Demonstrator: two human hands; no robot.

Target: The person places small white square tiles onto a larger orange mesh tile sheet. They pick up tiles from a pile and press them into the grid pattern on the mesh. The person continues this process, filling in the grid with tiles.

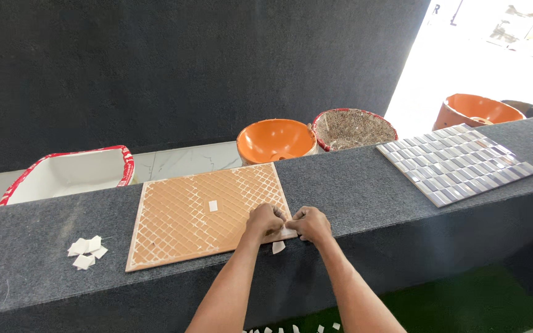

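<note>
Two hands meet at the near right corner of an orange tile (pixel 208 213) lying back-up on the grey carpeted desk (pixel 365 191): the left hand (pixel 265 221) and the right hand (pixel 309 223) are both curled nearly closed, fingertips pinching a small white piece at that corner. A small white tab (pixel 278 247) lies just below them at the desk's near edge. Near the desk's left end sits a little heap of white square pieces (pixel 86 251). Toward the right end lies a grey mosaic tile sheet (pixel 456 162). Beyond the far edge stand a white basin with a red rim (pixel 69 174), an orange basin (pixel 277 139), a speckled brown basin (pixel 354 128) and another orange basin (pixel 476 110).
</note>
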